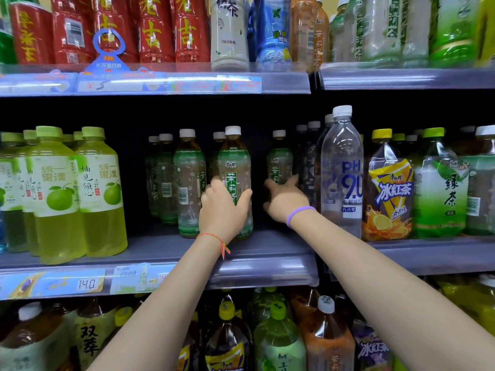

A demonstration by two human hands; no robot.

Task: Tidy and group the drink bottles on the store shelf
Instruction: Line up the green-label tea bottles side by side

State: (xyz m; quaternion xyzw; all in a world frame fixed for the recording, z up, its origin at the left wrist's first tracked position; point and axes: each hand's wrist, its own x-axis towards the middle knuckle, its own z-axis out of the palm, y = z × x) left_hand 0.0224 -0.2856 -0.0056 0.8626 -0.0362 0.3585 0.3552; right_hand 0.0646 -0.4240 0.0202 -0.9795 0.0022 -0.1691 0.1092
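My left hand (223, 207) held the front jasmine tea bottle (235, 167) around its middle. That bottle stood straight up near the front edge of the middle shelf (267, 253). Just right of it and farther back stood another jasmine tea bottle (279, 159), also straight up. My right hand (285, 200) reached for that one with fingers spread, touching its lower part but not wrapped around it. My right hand was closer to it, so pulling it forward looked easy.
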